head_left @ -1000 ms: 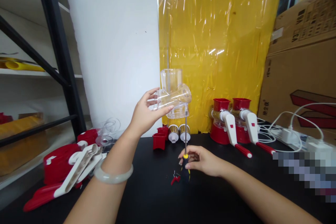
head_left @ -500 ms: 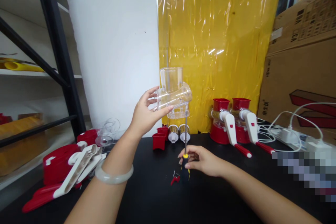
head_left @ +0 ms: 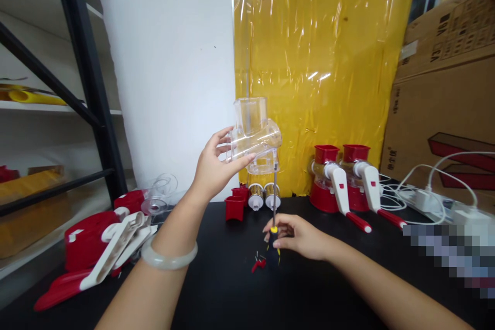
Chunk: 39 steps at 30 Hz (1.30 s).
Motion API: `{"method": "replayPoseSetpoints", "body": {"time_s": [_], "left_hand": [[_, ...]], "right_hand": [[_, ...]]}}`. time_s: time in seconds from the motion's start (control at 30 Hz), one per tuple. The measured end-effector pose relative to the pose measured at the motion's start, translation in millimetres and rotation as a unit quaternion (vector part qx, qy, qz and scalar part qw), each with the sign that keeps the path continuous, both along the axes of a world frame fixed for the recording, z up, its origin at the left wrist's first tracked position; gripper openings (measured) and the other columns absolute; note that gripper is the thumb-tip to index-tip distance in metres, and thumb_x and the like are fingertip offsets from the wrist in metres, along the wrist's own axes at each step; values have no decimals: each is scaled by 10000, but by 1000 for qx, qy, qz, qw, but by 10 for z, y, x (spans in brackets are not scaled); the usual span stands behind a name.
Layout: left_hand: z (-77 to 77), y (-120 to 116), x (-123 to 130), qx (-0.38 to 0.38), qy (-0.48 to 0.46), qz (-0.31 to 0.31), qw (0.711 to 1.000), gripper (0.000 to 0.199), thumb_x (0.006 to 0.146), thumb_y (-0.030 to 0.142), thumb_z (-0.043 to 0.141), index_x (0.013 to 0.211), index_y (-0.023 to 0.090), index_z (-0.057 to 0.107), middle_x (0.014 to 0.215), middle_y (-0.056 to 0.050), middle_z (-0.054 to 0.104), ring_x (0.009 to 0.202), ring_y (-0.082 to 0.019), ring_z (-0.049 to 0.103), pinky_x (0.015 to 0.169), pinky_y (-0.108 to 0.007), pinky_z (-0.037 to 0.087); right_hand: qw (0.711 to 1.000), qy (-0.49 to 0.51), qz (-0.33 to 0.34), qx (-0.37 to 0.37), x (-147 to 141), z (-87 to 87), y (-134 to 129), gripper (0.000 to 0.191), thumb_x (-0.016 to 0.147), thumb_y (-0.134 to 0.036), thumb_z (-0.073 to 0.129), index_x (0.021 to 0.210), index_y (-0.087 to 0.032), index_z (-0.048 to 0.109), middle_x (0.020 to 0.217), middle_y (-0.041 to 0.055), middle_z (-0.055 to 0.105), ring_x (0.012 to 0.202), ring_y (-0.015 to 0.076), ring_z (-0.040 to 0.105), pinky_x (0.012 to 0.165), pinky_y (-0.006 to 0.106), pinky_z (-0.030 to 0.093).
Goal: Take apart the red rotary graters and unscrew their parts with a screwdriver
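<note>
My left hand [head_left: 218,167] is closed round a clear plastic grater housing [head_left: 251,136], held up above the table with its square chute upward. In my right hand [head_left: 296,237] is a screwdriver [head_left: 274,198] with a dark and yellow handle, its shaft pointing straight up. The tip meets the housing's underside at the right corner; whether a screw sits there I cannot make out. Below, on the black table [head_left: 216,289], lie small red parts [head_left: 258,264] and a few tiny screws. Behind them stand red hopper pieces [head_left: 234,208] and two grater drums [head_left: 256,197].
Two assembled red and white rotary graters [head_left: 325,185] stand at the right, near white cables and a power strip [head_left: 433,201]. Red bases [head_left: 88,240] and white crank handles [head_left: 110,252] lie at the left. A large cardboard box [head_left: 444,98] borders the right side.
The housing and screwdriver have barely shifted; the housing sits very slightly higher and further left. Both hands keep the same grip.
</note>
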<state>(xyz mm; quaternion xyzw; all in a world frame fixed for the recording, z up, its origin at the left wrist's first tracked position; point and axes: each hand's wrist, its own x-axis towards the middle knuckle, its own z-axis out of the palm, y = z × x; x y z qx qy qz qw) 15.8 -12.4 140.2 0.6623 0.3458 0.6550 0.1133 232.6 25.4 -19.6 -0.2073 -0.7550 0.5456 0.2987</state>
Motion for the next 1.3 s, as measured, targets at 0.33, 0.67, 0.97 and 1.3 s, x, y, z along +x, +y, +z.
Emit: {"method": "replayPoseSetpoints", "body": {"time_s": [0.33,0.67,0.97,1.3], "left_hand": [[18,7,-56,19,-34,26,999,710,633,360,842,1260,232,534,1248,-119,572,1063,-260,630,901,-423,549],[226,-194,-281,38,-234,-22,971,512,723,453,763,1131,267,516,1205,-75,562,1122,-262,600,901,-405,555],[-141,-454,-825,-173,-325,-26,929,388,725,451,757,969,215,571,1019,-63,618,875,-238,685,771,-405,592],[-610,-572,-1178,-304,-183,86,931,500,609,480,822,964,185,629,923,-47,681,729,-164,656,649,-290,518]], "right_hand": [[1000,-1,0,-3,4,7,-3,434,709,-399,802,1033,-168,628,991,69,690,911,184,664,875,380,501],[1000,-3,0,2,12,-7,11,414,714,-370,798,1030,-164,628,983,70,696,917,189,668,870,374,507],[1000,-10,8,17,11,40,-41,377,723,-341,782,1013,-161,620,988,64,690,892,172,661,869,364,512],[999,-18,9,32,29,12,-14,357,741,-345,762,1014,-168,613,1004,71,693,875,176,661,836,360,516]]}}
